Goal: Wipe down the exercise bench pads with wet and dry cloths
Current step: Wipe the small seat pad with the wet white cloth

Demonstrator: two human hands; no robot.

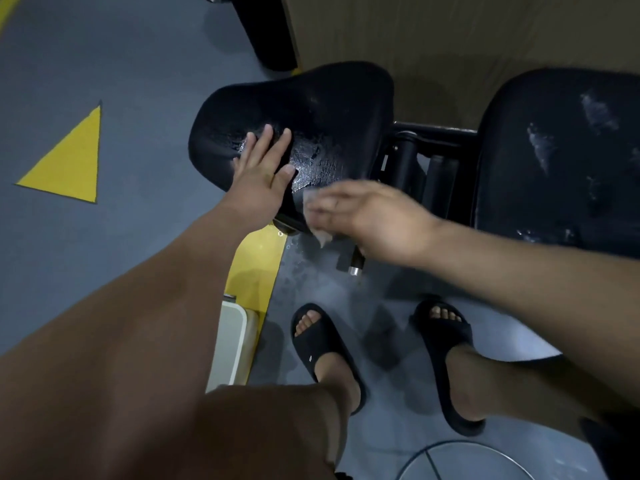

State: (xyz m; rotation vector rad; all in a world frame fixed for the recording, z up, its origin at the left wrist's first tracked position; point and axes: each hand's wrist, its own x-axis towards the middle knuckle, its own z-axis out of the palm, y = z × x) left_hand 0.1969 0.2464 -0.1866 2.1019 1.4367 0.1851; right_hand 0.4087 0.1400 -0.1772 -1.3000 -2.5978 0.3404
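Your left hand [263, 171] lies flat, fingers straight, on the wet seat pad [329, 109]; your right hand [367, 216], blurred, holds the pale cloth [322, 238] at the pad's near edge; the glossy surface lies just forward of that cloth

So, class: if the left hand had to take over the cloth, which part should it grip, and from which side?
Probably the loose corner of the cloth hanging below the right hand, pinched from the left and below: it hangs clear of that grip, and the left hand lies on that side.
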